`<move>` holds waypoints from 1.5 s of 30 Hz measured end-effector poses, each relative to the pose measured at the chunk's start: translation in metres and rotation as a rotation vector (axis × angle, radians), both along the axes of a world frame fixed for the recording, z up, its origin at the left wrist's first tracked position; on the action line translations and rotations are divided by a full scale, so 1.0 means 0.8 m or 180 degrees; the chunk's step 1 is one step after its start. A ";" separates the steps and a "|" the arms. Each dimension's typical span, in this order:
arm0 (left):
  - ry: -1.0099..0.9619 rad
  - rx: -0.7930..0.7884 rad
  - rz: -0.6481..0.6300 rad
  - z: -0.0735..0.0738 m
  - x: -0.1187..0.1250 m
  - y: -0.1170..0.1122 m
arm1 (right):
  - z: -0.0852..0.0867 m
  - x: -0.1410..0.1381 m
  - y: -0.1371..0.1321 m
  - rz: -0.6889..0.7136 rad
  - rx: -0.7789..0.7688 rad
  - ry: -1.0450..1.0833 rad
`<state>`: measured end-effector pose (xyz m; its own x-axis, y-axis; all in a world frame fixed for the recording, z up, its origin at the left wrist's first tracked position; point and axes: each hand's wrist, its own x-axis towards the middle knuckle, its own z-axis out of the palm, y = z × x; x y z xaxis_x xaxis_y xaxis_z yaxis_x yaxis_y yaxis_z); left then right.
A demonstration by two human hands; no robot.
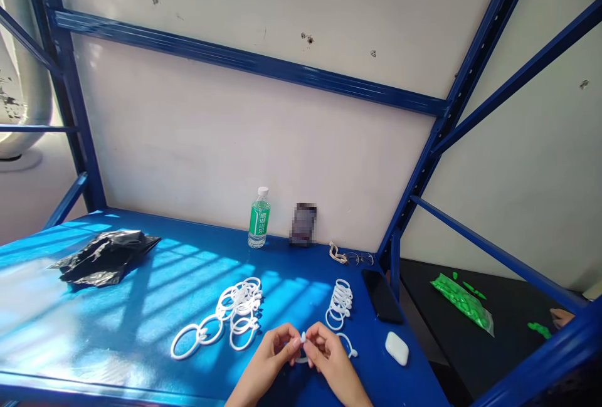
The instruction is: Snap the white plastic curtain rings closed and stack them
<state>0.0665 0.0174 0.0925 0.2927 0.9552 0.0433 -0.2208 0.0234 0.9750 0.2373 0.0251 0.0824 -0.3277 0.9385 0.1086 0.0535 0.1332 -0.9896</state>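
Low over the front of the blue table, my left hand and my right hand meet, fingertips pinched on a small white plastic ring. Its tip pokes up between the fingers; most of the loop is hidden. Just right of my right hand lies another white ring, partly covered by it. Behind that, several white rings rest in an overlapping row. To the left of my hands is a looser heap of white rings, with a few trailing toward the front left.
A black plastic bag lies at left. Along the back stand a bottle and a blurred-out dark object, then glasses. A phone and white case lie right. Beyond the blue frame are green pieces and another person's hand.
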 end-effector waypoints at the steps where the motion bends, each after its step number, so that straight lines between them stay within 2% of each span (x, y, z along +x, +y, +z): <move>1: -0.0271 -0.0175 -0.0130 -0.001 0.003 0.000 | 0.000 -0.001 0.000 0.0207 -0.0227 0.0268; 3: -0.0698 -0.0444 -0.0279 -0.001 0.010 -0.002 | 0.001 -0.004 -0.003 0.0520 -0.0642 0.0802; 5: -0.0880 -0.0550 -0.0299 0.000 0.017 -0.004 | 0.003 -0.008 -0.007 0.0618 -0.1014 0.1293; 8: -0.1019 -0.0668 -0.0285 0.005 0.020 -0.006 | 0.000 -0.015 -0.011 0.0479 -0.1425 0.1831; 11: -0.1143 -0.0782 -0.0297 0.010 0.017 -0.008 | -0.012 -0.018 -0.010 0.0299 -0.1672 0.2152; 17: -0.1319 -0.0747 -0.0297 0.005 0.017 -0.008 | -0.032 -0.015 -0.005 0.0081 -0.1870 0.2417; 21: -0.1704 -0.1053 -0.0015 -0.006 0.021 -0.007 | -0.026 -0.015 -0.004 0.0262 -0.1741 0.2574; 23: -0.1677 -0.1048 0.0037 -0.011 0.021 -0.006 | -0.019 -0.016 -0.004 0.0257 -0.1680 0.2476; 25: -0.1305 -0.0739 0.0025 -0.013 0.017 -0.006 | -0.010 -0.013 -0.003 0.0254 -0.1507 0.2102; 28: -0.0427 -0.0042 0.0201 -0.011 -0.002 -0.004 | 0.012 0.001 -0.001 0.0195 -0.0729 0.1126; 31: 0.0515 0.0751 0.0976 -0.004 -0.033 0.002 | 0.037 0.032 0.001 -0.0290 0.0131 -0.0170; 34: 0.1684 0.1699 0.1955 -0.001 -0.069 0.013 | 0.056 0.070 -0.001 -0.0864 0.0519 -0.1711; 36: 0.2173 0.2044 0.2373 -0.005 -0.091 0.022 | 0.062 0.091 -0.006 -0.1143 0.0515 -0.2586; 39: 0.2756 0.2116 0.2686 -0.019 -0.111 0.034 | 0.064 0.106 -0.012 -0.1221 0.0246 -0.3513; 42: 0.3166 0.2031 0.2809 -0.034 -0.117 0.042 | 0.063 0.101 -0.013 -0.1168 0.0046 -0.3908; 45: 0.3221 0.2000 0.2801 -0.039 -0.116 0.043 | 0.060 0.090 -0.008 -0.1219 0.0099 -0.4137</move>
